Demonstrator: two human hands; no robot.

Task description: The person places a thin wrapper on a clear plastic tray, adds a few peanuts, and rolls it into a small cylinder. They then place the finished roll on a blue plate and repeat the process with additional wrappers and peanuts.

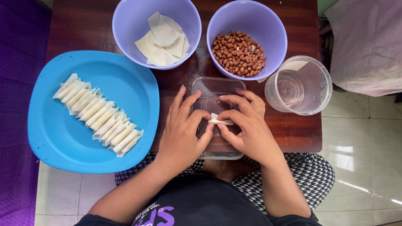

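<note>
Head view: both hands meet over a clear shallow tray [217, 88] at the near edge of a dark wooden table [83, 25].
Left hand: the left hand [184, 132] has thumb and forefinger pinched together on the left end of a small pale wrapper roll [220, 121]; the other fingers lie spread above it.
Right hand: the right hand [249, 127] pinches the roll's right end between thumb and forefinger, its remaining fingers curled over the tray.
Roll: it lies level between the two pinches, held above the middle of the tray, with its ends hidden by the fingertips.
Beyond the grip, left: a lilac bowl [125, 29] holds a loose stack of flat pale wrappers [164, 39].
Beyond the grip, right: a second lilac bowl [268, 25] holds red-skinned peanuts [238, 53]; its near rim is just past the tray's far edge.
Right of the grip: a clear round tub [299, 86] sits near the right hand, apart from it.
Left of the grip: a blue plate [63, 142], overhanging the table's near edge, carries a slanted row of finished rolls [98, 114] lying side by side, well apart from the left hand.
Below the grip: a black-and-white checked cloth [312, 175] covers the person's lap over a pale tiled floor [360, 138].
</note>
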